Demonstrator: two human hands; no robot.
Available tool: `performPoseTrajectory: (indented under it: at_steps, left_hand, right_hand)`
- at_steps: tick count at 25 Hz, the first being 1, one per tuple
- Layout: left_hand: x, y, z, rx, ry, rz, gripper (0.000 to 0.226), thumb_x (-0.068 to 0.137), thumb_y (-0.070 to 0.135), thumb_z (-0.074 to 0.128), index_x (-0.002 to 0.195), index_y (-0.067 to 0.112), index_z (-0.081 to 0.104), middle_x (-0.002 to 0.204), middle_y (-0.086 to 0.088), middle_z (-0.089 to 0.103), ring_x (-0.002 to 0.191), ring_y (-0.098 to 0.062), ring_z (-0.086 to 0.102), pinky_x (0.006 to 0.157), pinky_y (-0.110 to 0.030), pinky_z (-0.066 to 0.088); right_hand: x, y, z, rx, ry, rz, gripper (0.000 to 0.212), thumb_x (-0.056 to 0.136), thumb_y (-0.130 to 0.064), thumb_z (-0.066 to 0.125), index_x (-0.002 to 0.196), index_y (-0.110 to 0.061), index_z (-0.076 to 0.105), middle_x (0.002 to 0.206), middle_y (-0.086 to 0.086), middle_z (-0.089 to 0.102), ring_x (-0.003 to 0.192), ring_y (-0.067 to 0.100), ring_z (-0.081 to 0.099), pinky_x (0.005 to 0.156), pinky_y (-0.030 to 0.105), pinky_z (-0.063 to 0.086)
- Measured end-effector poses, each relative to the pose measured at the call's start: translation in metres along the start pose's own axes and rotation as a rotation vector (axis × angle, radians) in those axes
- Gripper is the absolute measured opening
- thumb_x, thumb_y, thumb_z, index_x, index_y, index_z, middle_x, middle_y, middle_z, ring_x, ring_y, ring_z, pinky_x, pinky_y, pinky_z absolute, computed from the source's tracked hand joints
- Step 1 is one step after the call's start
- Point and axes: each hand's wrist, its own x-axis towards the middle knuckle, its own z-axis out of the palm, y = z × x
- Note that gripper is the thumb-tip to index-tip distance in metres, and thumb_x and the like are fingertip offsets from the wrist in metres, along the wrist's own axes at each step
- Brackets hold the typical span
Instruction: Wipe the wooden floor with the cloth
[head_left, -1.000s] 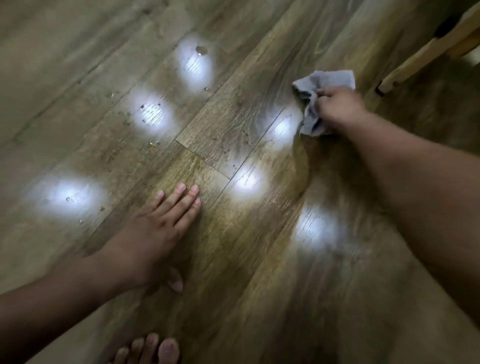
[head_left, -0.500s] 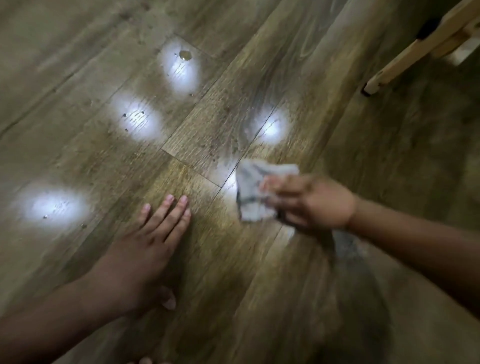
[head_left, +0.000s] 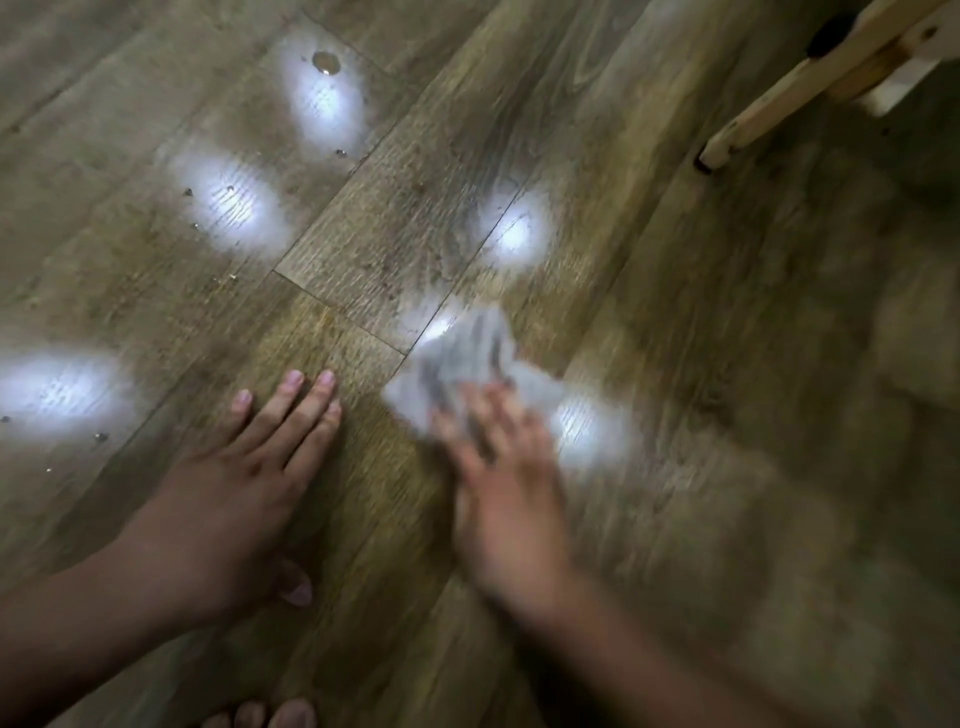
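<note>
A crumpled pale grey cloth (head_left: 460, 358) lies on the wooden floor (head_left: 675, 364) near the centre. My right hand (head_left: 504, 483) presses on its near edge with fingers spread over it; hand and cloth are motion-blurred. My left hand (head_left: 244, 478) rests flat on the planks to the left of the cloth, fingers together, holding nothing. Water drops (head_left: 326, 62) dot the boards at the upper left, among bright light reflections.
A light wooden furniture leg (head_left: 769, 111) slants down to the floor at the upper right. Toes of a bare foot (head_left: 275, 716) show at the bottom edge, just below my left arm.
My right hand has swept the cloth from the far right, near the furniture leg, down and leftward toward my left hand. The left hand has stayed planted.
</note>
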Motion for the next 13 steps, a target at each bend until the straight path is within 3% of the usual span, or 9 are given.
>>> performPoseTrajectory:
  at_steps: [2,3,5,6,7,8,10,13]
  left_hand:
    - [0.000,-0.001,0.001,-0.039,0.042,0.004,0.154,0.024,0.066,0.085,0.151,0.001,0.029,0.161,-0.017,0.025,0.155,-0.024,-0.001,0.118,-0.040,0.006]
    - [-0.001,-0.001,0.001,-0.042,0.076,0.001,0.149,0.029,0.060,0.086,0.153,0.002,0.026,0.161,-0.018,0.026,0.155,-0.024,-0.002,0.118,-0.040,0.006]
    - [-0.005,0.003,0.003,-0.010,0.123,-0.010,0.147,0.035,0.060,0.085,0.155,0.003,0.025,0.159,-0.022,0.030,0.154,-0.033,0.011,0.117,-0.044,0.011]
    - [-0.007,0.006,0.002,0.021,0.132,0.001,0.145,0.034,0.064,0.085,0.153,0.001,0.033,0.156,-0.024,0.034,0.150,-0.039,0.023,0.116,-0.049,0.016]
    - [-0.015,0.008,0.002,0.045,0.151,0.007,0.138,0.035,0.067,0.086,0.148,0.001,0.043,0.153,-0.025,0.040,0.145,-0.042,0.033,0.114,-0.055,0.018]
    - [-0.025,0.008,0.000,0.056,0.190,0.005,0.124,0.042,0.067,0.085,0.142,0.002,0.051,0.150,-0.024,0.046,0.140,-0.043,0.040,0.113,-0.060,0.020]
    - [-0.057,0.002,-0.001,0.016,0.283,-0.074,0.092,0.066,0.067,0.067,0.135,0.007,0.059,0.141,-0.020,0.056,0.133,-0.042,0.050,0.109,-0.065,0.029]
    - [-0.118,-0.015,0.017,-0.104,0.368,-0.302,0.075,0.078,0.064,0.047,0.131,0.012,0.060,0.131,-0.017,0.061,0.117,-0.042,0.060,0.095,-0.056,0.049]
  right_hand:
    - [-0.086,-0.070,0.012,0.100,-0.309,-0.251,0.039,0.093,-0.026,0.045,0.129,-0.035,0.060,0.136,-0.005,0.058,0.135,0.022,0.047,0.110,0.046,0.041]
    - [-0.101,-0.072,0.015,0.139,-0.405,-0.338,0.035,0.096,-0.026,0.046,0.126,-0.035,0.062,0.132,-0.006,0.060,0.133,0.019,0.048,0.111,0.042,0.040]
    - [-0.061,-0.032,0.000,0.025,-0.499,-0.444,0.041,0.092,-0.023,0.044,0.127,-0.031,0.064,0.138,0.000,0.059,0.131,0.024,0.050,0.106,0.041,0.044]
    - [-0.023,-0.006,-0.015,-0.108,-0.435,-0.449,0.049,0.088,-0.023,0.041,0.132,-0.029,0.061,0.143,0.005,0.055,0.128,0.029,0.054,0.099,0.042,0.050]
    - [0.018,0.020,-0.025,-0.244,-0.240,-0.416,0.054,0.088,-0.024,0.038,0.139,-0.028,0.055,0.148,0.010,0.049,0.126,0.033,0.055,0.093,0.044,0.053]
    - [0.062,0.044,-0.037,-0.335,-0.158,-0.311,0.055,0.093,-0.022,0.036,0.147,-0.028,0.045,0.155,0.013,0.039,0.131,0.036,0.051,0.094,0.045,0.052]
    - [0.143,0.076,-0.061,-0.336,-0.166,-0.023,0.057,0.099,-0.014,0.037,0.155,-0.019,0.028,0.160,0.014,0.026,0.142,0.036,0.034,0.107,0.043,0.039]
    - [0.174,0.045,-0.054,-0.168,-0.104,0.273,0.046,0.093,-0.021,0.037,0.135,-0.007,0.051,0.138,0.026,0.051,0.128,0.042,0.045,0.106,0.043,0.039]
